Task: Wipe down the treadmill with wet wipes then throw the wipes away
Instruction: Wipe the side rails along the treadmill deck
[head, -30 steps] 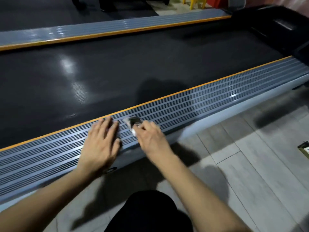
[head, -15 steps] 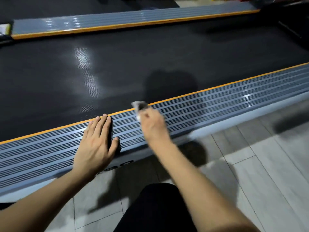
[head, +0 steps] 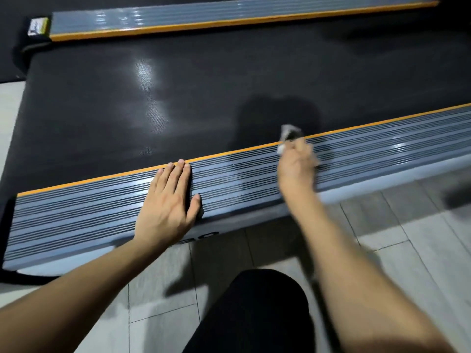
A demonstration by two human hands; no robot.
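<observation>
The treadmill lies across the view with a black belt (head: pixel 178 98) between two grey ribbed side rails edged in orange. My right hand (head: pixel 297 165) is over the near rail (head: pixel 382 146), shut on a crumpled greyish wet wipe (head: pixel 288 136) that pokes out past my fingers at the orange edge. My left hand (head: pixel 169 202) rests flat on the same rail to the left, fingers together, holding nothing. The right hand and wipe are blurred.
The far side rail (head: pixel 229 16) runs along the top, with a small label (head: pixel 38 26) at its left end. Grey floor tiles (head: pixel 407 238) lie on the near side of the treadmill. My dark-clothed knee (head: pixel 254 314) is at the bottom centre.
My right hand with the wipe has slid away from my left hand along the near rail, up to its orange edge. The view has shifted toward the treadmill's end.
</observation>
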